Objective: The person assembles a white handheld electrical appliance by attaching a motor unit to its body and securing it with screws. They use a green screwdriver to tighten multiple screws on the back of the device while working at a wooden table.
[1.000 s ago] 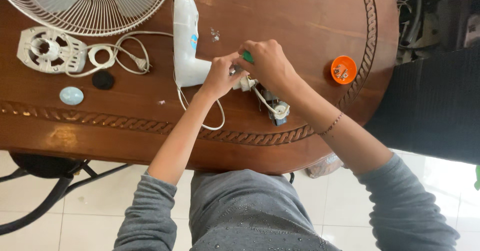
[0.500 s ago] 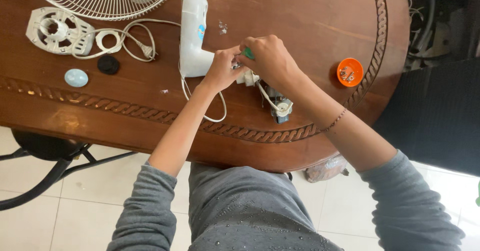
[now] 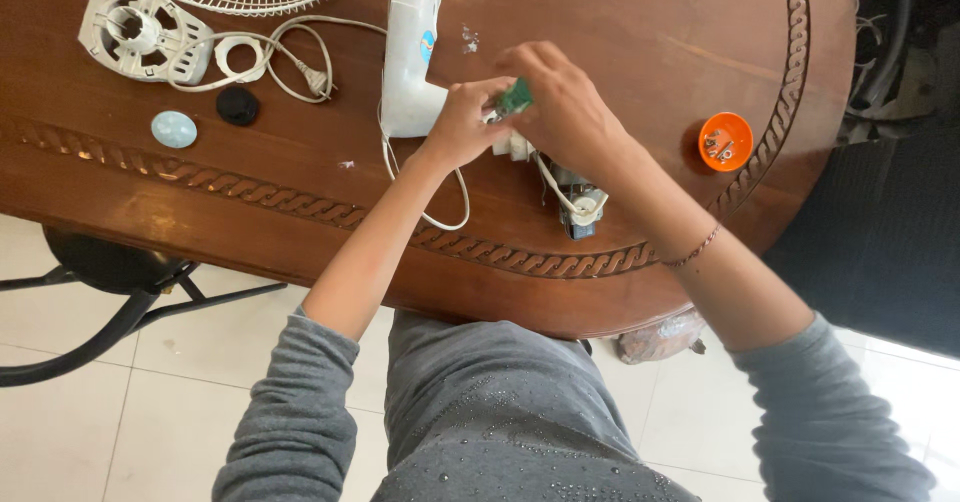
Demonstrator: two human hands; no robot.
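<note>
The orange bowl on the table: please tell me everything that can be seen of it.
The orange bowl is small, round and shallow, and looks like plastic. It stands upright near the right edge of the dark wooden table, close to the carved rope border. Inside lie a few small metal pieces, perhaps screws. Nothing touches it; the right hand works apart from it, further left.

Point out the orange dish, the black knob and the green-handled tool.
orange dish (image 3: 738,127): head view, on its right rim.
black knob (image 3: 238,106): head view, on its top face.
green-handled tool (image 3: 517,96): head view, on the green handle.
</note>
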